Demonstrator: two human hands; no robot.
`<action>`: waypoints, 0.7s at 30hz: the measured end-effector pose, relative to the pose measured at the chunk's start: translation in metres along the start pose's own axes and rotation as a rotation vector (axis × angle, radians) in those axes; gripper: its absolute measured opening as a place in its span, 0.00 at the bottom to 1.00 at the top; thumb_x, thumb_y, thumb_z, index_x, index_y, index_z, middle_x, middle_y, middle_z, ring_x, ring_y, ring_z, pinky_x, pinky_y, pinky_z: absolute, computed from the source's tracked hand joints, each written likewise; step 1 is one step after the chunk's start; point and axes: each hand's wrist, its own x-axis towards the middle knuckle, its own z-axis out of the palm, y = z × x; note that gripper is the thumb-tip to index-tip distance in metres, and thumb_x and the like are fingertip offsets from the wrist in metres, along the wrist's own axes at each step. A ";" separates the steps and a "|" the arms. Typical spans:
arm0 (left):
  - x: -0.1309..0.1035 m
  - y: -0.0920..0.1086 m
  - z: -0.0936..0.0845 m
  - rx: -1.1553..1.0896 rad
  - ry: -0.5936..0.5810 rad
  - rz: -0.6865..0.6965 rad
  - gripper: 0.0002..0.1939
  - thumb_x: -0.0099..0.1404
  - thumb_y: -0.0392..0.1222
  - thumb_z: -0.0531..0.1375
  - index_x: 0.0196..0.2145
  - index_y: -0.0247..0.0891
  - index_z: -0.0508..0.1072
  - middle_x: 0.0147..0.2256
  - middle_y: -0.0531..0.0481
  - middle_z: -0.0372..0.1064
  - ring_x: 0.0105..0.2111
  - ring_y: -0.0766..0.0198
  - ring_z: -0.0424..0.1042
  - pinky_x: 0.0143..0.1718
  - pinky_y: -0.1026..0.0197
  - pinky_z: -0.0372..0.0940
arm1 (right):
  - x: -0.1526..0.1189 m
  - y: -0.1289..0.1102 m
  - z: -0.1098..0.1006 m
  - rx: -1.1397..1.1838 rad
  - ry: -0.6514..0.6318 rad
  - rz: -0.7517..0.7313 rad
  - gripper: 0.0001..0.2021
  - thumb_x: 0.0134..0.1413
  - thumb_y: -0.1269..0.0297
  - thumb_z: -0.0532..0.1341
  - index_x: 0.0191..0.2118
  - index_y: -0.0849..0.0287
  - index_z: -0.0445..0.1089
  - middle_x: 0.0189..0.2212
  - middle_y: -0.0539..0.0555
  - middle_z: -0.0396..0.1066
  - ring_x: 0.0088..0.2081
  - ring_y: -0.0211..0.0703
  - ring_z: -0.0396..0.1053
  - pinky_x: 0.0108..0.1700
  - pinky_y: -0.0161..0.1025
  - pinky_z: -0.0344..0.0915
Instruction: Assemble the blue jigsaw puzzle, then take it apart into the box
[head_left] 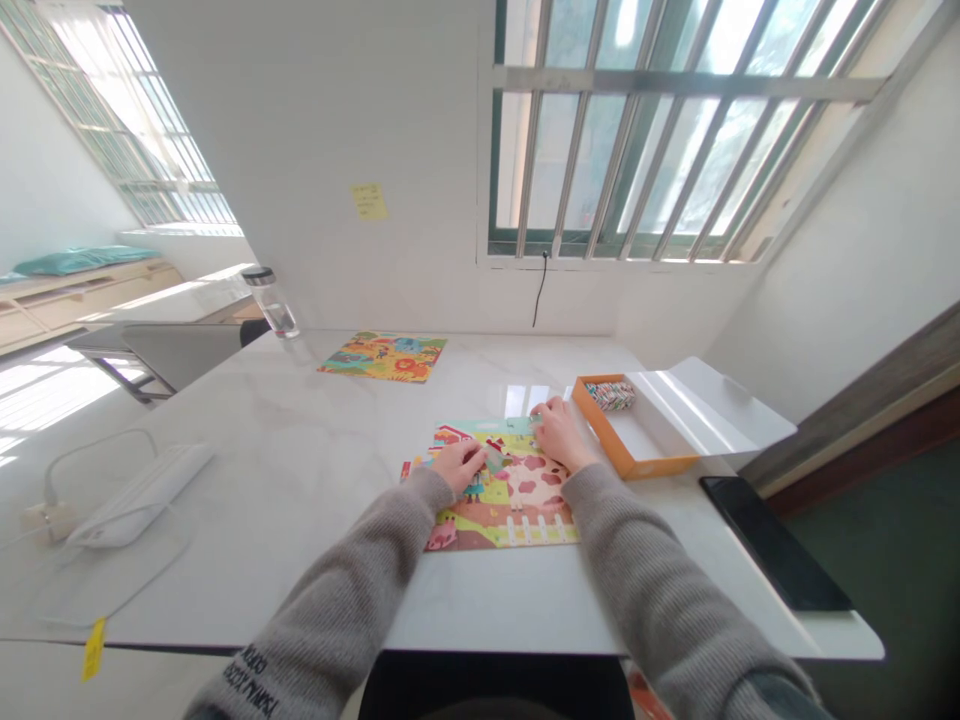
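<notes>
A jigsaw puzzle (517, 515) of a farm scene, with a spotted cow and a white fence, lies mostly assembled on the white table in front of me. Over its left half is my left hand (459, 465), fingers pinched on a small pale green puzzle piece (494, 459). At the upper right edge of the puzzle, my right hand (559, 432) has its fingers curled down around a light green puzzle piece (535, 421). The right palm covers part of the picture beneath it, and the left hand hides some of the farm figures.
An orange-rimmed box (660, 466) with several pieces in one corner stands open at right, beside a black tablet-like slab (772, 540). Another colourful animal picture (386, 357) lies farther back. A glass bottle (274, 305) and a white power strip (142, 497) with cables sit left.
</notes>
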 end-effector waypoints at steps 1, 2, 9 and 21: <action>0.000 0.000 0.000 0.006 -0.001 0.001 0.15 0.65 0.49 0.54 0.25 0.39 0.68 0.22 0.54 0.64 0.25 0.64 0.62 0.29 0.61 0.56 | 0.000 0.001 0.000 0.027 0.034 -0.014 0.16 0.53 0.75 0.54 0.47 0.62 0.71 0.46 0.62 0.61 0.49 0.51 0.60 0.53 0.44 0.58; 0.000 0.000 -0.001 0.011 -0.001 0.000 0.15 0.65 0.49 0.54 0.25 0.39 0.68 0.22 0.54 0.63 0.25 0.64 0.62 0.30 0.61 0.57 | -0.001 0.002 -0.001 0.055 0.065 -0.022 0.16 0.52 0.76 0.54 0.46 0.62 0.70 0.46 0.61 0.61 0.49 0.51 0.60 0.54 0.44 0.59; -0.001 0.003 -0.005 0.004 0.051 0.013 0.16 0.66 0.50 0.54 0.27 0.38 0.70 0.23 0.54 0.63 0.25 0.63 0.62 0.31 0.60 0.58 | -0.007 0.003 -0.029 0.518 0.188 0.043 0.16 0.54 0.69 0.51 0.46 0.59 0.71 0.38 0.55 0.68 0.42 0.46 0.65 0.49 0.45 0.65; 0.001 0.003 -0.001 -0.379 0.039 -0.079 0.16 0.59 0.54 0.61 0.30 0.37 0.68 0.22 0.55 0.66 0.23 0.65 0.66 0.27 0.63 0.62 | -0.009 0.000 -0.027 1.340 0.243 0.388 0.25 0.48 0.54 0.64 0.51 0.60 0.71 0.34 0.54 0.73 0.31 0.41 0.69 0.34 0.39 0.67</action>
